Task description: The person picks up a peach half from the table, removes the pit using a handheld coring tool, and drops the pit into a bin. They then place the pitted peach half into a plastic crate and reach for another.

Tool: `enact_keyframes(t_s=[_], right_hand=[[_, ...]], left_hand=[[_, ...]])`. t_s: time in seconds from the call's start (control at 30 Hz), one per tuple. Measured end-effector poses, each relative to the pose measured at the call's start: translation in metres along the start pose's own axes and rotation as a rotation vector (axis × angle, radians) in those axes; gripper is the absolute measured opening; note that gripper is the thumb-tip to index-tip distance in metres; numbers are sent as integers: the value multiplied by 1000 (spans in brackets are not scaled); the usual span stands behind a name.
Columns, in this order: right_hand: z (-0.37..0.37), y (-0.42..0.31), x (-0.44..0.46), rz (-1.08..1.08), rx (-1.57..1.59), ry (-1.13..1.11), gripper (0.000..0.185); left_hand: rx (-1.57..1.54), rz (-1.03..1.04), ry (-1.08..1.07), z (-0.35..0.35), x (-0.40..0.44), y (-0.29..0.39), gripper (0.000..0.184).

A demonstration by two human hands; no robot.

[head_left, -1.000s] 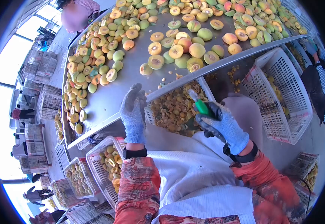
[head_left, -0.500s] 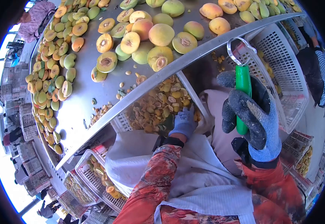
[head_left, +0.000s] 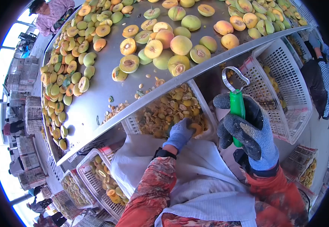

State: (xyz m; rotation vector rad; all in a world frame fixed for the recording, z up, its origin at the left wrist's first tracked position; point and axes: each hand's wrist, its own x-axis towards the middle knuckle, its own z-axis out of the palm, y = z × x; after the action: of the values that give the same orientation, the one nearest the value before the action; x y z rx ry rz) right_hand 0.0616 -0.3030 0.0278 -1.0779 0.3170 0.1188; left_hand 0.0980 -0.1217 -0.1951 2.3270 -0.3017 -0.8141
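Observation:
My right hand [head_left: 249,130], in a blue glove with a dark coated palm, is closed around the green handle of a pitting tool [head_left: 237,106]. Its curved metal loop points up, near the table edge. My left hand [head_left: 181,131], in a similar glove, is low over a white crate [head_left: 204,99] of pits and fruit scraps [head_left: 168,108]. Its fingers curl against an orange peach piece [head_left: 197,129]; the fingertips are partly hidden. Beyond the rim, halved and whole peaches [head_left: 181,45] lie on the metal table [head_left: 107,81].
The raised metal table rim [head_left: 164,86] runs between me and the fruit. A white crate [head_left: 291,75] stands at right, and another crate with fruit [head_left: 106,174] at lower left. Many halves are heaped along the table's left side [head_left: 60,75]. A person [head_left: 53,17] is at upper left.
My left hand has drawn back toward me from deeper in the scrap crate, now at the orange piece. My right hand with the tool has lowered slightly. The view has shifted.

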Motion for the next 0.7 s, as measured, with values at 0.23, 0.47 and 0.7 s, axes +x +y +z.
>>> enact_keyframes(t_s=[0.23, 0.47, 0.7], right_hand=[[13, 33, -32, 195, -230, -132, 35], [60, 76, -50, -658, -1080, -299, 41], [90, 77, -60, -1000, -1588, -399, 44]], left_hand=[[-1839, 230, 207, -116, -114, 17, 38], [-1869, 244, 282, -135, -183, 25, 47], [-1545, 183, 371, -130, -221, 31, 46]])
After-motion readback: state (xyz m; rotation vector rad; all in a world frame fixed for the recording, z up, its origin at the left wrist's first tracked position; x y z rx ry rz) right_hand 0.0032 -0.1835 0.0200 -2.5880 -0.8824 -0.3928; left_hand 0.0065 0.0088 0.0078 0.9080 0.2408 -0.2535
